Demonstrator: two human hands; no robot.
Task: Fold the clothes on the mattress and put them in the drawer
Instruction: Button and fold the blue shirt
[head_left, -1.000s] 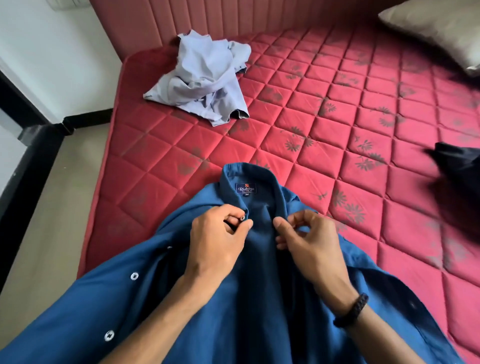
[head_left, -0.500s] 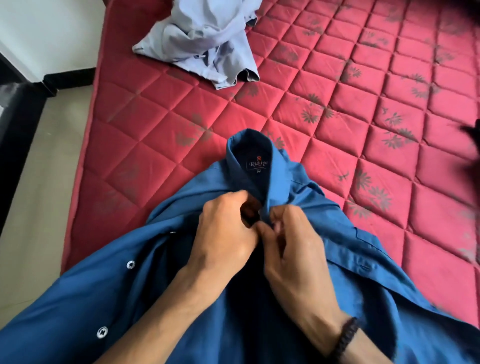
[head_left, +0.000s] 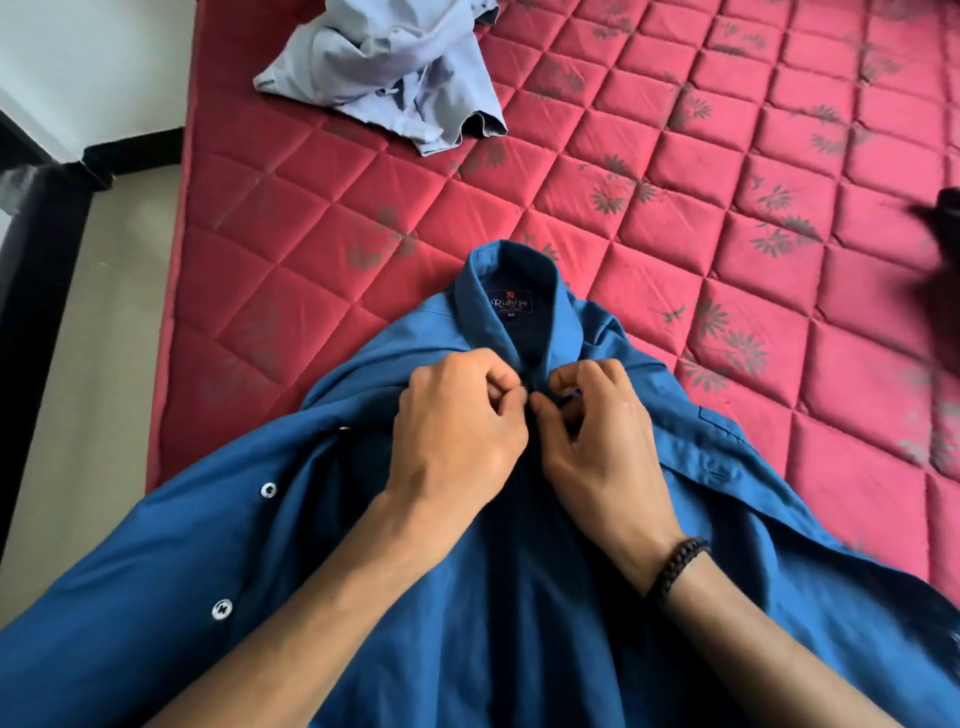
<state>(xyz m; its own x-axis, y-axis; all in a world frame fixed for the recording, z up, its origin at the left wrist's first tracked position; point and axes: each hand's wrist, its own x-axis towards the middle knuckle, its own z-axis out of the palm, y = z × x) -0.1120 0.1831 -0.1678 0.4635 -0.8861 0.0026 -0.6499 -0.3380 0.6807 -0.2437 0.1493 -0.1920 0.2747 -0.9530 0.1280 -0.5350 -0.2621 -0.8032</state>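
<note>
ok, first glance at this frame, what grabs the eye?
The blue shirt spread across the near edge of the red quilted mattress, with the left hand and right hand pinching its front just below the collar. Next, the crumpled pale blue garment lying at the far left of the mattress.

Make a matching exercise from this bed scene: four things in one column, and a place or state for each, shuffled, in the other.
Things:
1. blue shirt
2. pale lilac garment
3. braided bracelet
4. collar label

Places or states:
A. crumpled in a heap at the far side of the mattress
B. round the right wrist
C. spread out nearest the person, pinched just below the collar by the left hand and right hand
D. inside the neck of the shirt

Pairs: 1-C, 2-A, 3-B, 4-D
</note>
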